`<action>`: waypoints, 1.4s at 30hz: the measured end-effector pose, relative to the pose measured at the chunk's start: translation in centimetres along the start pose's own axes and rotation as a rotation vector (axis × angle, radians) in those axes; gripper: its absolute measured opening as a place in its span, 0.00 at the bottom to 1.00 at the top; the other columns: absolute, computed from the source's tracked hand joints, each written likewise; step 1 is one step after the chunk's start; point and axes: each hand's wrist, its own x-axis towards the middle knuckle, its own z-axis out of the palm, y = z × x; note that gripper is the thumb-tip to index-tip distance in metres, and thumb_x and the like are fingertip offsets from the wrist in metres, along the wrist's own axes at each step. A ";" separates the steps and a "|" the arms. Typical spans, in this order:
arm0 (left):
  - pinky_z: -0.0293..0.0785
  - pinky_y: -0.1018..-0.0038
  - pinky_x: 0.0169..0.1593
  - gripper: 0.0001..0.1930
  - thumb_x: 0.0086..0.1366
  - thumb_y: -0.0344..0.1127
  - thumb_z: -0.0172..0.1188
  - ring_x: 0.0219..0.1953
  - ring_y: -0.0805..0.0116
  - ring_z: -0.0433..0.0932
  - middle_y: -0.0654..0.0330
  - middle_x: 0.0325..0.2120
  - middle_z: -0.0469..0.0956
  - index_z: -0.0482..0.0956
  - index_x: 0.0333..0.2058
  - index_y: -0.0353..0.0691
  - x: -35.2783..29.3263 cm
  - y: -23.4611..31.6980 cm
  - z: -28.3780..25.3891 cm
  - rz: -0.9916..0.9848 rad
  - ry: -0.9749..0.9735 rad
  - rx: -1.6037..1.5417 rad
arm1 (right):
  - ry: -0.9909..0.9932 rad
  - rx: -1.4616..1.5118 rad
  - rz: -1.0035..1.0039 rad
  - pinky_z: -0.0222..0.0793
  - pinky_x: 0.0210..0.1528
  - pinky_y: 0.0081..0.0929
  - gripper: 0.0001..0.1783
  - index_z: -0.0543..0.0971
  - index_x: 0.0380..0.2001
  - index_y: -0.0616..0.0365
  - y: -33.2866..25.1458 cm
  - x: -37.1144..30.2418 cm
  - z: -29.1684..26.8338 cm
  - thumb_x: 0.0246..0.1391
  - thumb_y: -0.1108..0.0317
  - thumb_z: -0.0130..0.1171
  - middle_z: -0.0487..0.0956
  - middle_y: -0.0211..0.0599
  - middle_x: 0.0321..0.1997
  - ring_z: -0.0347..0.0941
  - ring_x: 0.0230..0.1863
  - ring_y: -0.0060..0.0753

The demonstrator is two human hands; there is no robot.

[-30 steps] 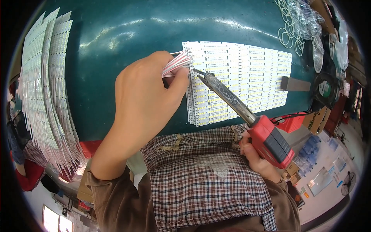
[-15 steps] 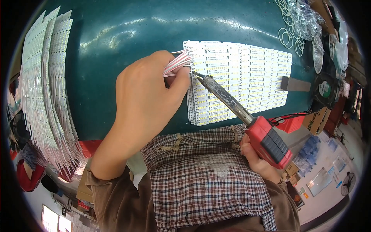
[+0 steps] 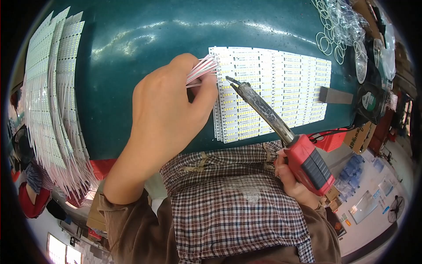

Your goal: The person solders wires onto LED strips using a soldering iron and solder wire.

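The left hand (image 3: 169, 119) is curled over the near-left corner of the panel of white LED strips (image 3: 281, 83), thumb and fingers pinched tight on a bundle of thin pink and white wires (image 3: 203, 70) whose ends fan out onto the panel's left edge. The right hand (image 3: 292, 180) is closed round the red grip of a soldering iron (image 3: 281, 127), down below the panel's near edge, with the long dark barrel angled up so the tip sits just at the panel's left margin, close beside the wire ends.

Those wires look light and limp; I judge they would splay or slip unless held close to their ends, as they are now. The iron looks rigid and best held only by its red handle, the metal shaft being the hot part. The panel looks thin, flat and stiff, lying flush on the dark green table (image 3: 132, 39).

Well left of the panel lies a fanned stack of more strips (image 3: 52, 97) with wires trailing from their near ends. Right of the panel sits a small grey block (image 3: 336, 94), and beyond its far-right corner a heap of clear plastic rings (image 3: 338, 26).
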 end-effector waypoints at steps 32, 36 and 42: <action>0.72 0.63 0.30 0.10 0.62 0.36 0.64 0.22 0.53 0.77 0.51 0.21 0.78 0.79 0.28 0.34 -1.1 -0.1 0.0 -0.034 -0.030 -0.039 | 0.026 0.004 -0.041 0.77 0.32 0.32 0.14 0.82 0.39 0.61 0.1 -0.6 0.2 0.50 0.68 0.69 0.82 0.43 0.35 0.81 0.31 0.44; 0.72 0.64 0.30 0.10 0.62 0.35 0.64 0.22 0.53 0.77 0.51 0.22 0.79 0.80 0.29 0.34 -1.0 -0.2 0.2 -0.001 -0.020 -0.019 | 0.002 -0.030 -0.072 0.77 0.31 0.31 0.13 0.82 0.38 0.62 -0.1 -0.1 0.0 0.49 0.69 0.69 0.81 0.44 0.34 0.81 0.30 0.44; 0.73 0.64 0.30 0.09 0.60 0.35 0.64 0.21 0.56 0.79 0.52 0.23 0.81 0.79 0.28 0.34 -0.8 0.0 0.2 -0.019 -0.039 -0.016 | -0.010 0.014 -0.041 0.76 0.29 0.31 0.12 0.81 0.37 0.62 0.0 0.0 0.4 0.49 0.69 0.69 0.81 0.43 0.32 0.80 0.28 0.44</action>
